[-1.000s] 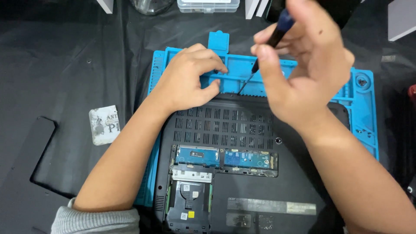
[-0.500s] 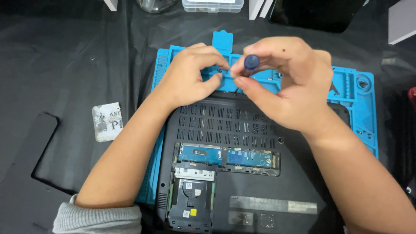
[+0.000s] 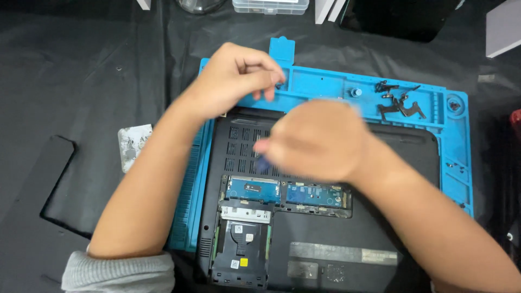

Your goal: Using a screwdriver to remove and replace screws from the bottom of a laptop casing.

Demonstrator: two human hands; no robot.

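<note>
An open laptop lies underside up on a blue repair mat on the black-covered bench, its memory modules exposed. Above its vents the right hand is blurred, fingers curled around a small dark-blue tool. Farther off, the left hand rests on the mat's top tray, fingers pinched together at a compartment; what they pinch cannot be told.

Laptop base-up on work mat, mat on counter. Two memory modules side by side mid-laptop; drive bay just before left module. Small metal parts in mat's rear-right tray. Card on counter left of mat. Left hand over mat's rear edge; right hand above laptop.
</note>
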